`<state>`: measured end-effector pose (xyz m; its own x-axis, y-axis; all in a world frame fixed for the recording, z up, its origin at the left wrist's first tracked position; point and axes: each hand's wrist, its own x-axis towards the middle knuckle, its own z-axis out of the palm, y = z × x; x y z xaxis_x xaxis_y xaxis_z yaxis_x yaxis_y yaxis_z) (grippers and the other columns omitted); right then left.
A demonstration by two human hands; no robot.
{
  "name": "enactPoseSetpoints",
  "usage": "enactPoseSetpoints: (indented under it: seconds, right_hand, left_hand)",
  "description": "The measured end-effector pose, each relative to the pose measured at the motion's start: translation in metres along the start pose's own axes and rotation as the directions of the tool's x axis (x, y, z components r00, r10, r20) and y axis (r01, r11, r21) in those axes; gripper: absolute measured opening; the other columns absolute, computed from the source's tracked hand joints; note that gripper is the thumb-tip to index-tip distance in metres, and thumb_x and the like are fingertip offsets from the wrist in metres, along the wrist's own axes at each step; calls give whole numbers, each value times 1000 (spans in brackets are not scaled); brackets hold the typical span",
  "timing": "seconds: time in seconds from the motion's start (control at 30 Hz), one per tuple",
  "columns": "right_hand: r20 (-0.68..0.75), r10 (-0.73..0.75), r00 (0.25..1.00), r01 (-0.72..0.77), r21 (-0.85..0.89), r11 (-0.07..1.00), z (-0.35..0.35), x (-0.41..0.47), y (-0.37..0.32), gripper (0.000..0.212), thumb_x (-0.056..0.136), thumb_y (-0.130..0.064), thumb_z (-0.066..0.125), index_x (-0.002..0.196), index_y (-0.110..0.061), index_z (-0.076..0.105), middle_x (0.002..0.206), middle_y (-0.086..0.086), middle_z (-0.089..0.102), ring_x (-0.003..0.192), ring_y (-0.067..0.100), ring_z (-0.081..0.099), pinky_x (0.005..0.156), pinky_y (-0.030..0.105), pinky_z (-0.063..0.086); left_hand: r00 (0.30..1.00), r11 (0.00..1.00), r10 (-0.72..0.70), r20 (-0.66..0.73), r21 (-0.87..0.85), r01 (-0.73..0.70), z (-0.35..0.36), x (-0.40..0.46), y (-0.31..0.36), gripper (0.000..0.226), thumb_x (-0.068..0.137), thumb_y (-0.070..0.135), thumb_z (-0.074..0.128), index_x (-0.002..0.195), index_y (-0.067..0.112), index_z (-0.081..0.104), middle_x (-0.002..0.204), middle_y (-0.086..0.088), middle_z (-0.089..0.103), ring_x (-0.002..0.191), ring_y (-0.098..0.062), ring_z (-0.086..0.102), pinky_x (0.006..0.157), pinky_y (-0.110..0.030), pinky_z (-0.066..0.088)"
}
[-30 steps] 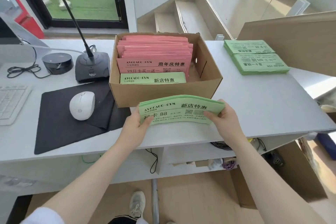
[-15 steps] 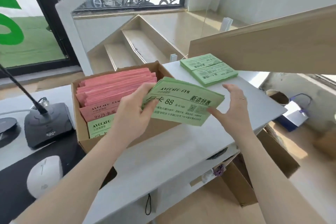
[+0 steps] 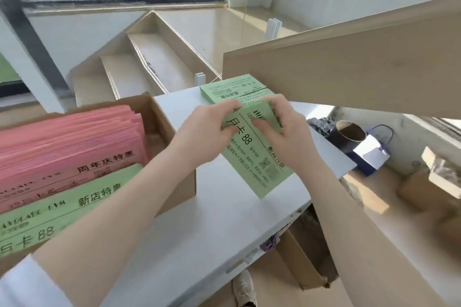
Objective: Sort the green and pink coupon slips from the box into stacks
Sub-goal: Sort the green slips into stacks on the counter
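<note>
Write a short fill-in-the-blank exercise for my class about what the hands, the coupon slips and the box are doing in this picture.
1. Both hands hold a bundle of ____ slips.
2. The slips standing at the back of the cardboard box are ____.
3. The held bundle is over the white ____, beside the box.

Missing words: green; pink; counter

Matt paper slips (image 3: 257, 157) — green and pink — in a rough brown cardboard box (image 3: 174, 187) on a smooth white desk (image 3: 214, 227).
</note>
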<state>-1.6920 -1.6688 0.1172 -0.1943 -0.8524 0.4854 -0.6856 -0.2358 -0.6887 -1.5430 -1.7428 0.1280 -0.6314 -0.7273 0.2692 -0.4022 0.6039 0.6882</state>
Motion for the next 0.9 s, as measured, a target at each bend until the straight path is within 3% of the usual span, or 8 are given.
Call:
enactPoseSetpoints:
  seconds: [0.07, 0.17, 0.3, 0.37, 0.43, 0.53, 0.7, 0.9]
  right_hand:
    - [41, 69, 997, -75, 144, 987, -14, 20, 23, 25, 88, -7, 57, 95, -30, 50, 90, -15, 64, 83, 5, 63, 71, 21, 51]
    - [38, 265, 963, -247, 513, 822, -29, 49, 61, 24, 90, 1, 53, 91, -23, 51, 87, -6, 65, 79, 15, 65, 66, 29, 53]
    - [34, 497, 867, -375, 701, 607, -32, 83, 120, 19, 92, 1, 49, 93, -17, 50, 92, 1, 64, 84, 20, 63, 74, 38, 52]
    - [58, 570, 819, -406, 761, 506, -29, 97, 147, 19, 93, 2, 48, 94, -17, 50, 94, 1, 65, 83, 17, 65, 75, 37, 55]
    - [86, 654, 751, -448, 795, 410, -26, 107, 169, 16, 93, 1, 48, 97, -14, 50, 95, 3, 64, 81, 17, 65, 72, 38, 55]
    - [184, 751, 635, -544, 796, 265, -23, 113, 196, 18, 91, -1, 53, 95, -18, 50, 93, 1, 64, 79, 15, 63, 60, 30, 54]
    - [224, 746, 627, -661, 659, 358, -30, 124, 227, 47, 84, 9, 56, 119, -21, 46, 97, 1, 65, 82, 14, 63, 71, 28, 52]
    - [95, 647, 757, -634, 349, 690, -24, 142, 251, 33, 84, 0, 59, 111, -19, 54, 109, 4, 65, 96, 19, 63, 82, 36, 53]
  left_hand:
    - [987, 979, -144, -67, -158, 132, 13, 23, 3, 16, 84, 14, 63, 94, 24, 57, 90, 0, 68, 56, -3, 55, 50, -18, 45]
    - [917, 756, -395, -57, -587, 289, 34, 50, 5, 12, 84, 15, 66, 92, 16, 58, 92, -2, 71, 80, -13, 67, 77, -26, 53]
    - [829, 707, -542, 136, -459, 537, 81, 64, -10, 16, 84, 17, 64, 100, 16, 62, 96, 4, 70, 80, -6, 64, 63, -14, 47]
    - [759, 648, -622, 193, -418, 637, 104, 65, -25, 17, 84, 22, 65, 101, 20, 64, 97, 4, 70, 85, -11, 64, 74, -22, 48]
    - [682, 515, -703, 200, -519, 683, 118, 67, -38, 15, 85, 21, 65, 99, 16, 63, 99, -3, 70, 83, -16, 63, 83, -28, 47]
    - [597, 350, -798, 83, -743, 571, 129, 80, -50, 9, 86, 12, 63, 95, 11, 60, 98, -10, 67, 81, -19, 63, 79, -26, 53]
    - [507, 333, -851, -137, -888, 319, 121, 124, -60, 10, 88, 7, 59, 95, 11, 54, 91, -4, 67, 79, -16, 65, 71, -26, 56]
    - [447, 428, -860, -248, -826, 366, 128, 170, -87, 8, 86, 13, 64, 88, 11, 57, 92, -9, 67, 82, -23, 66, 72, -34, 54]
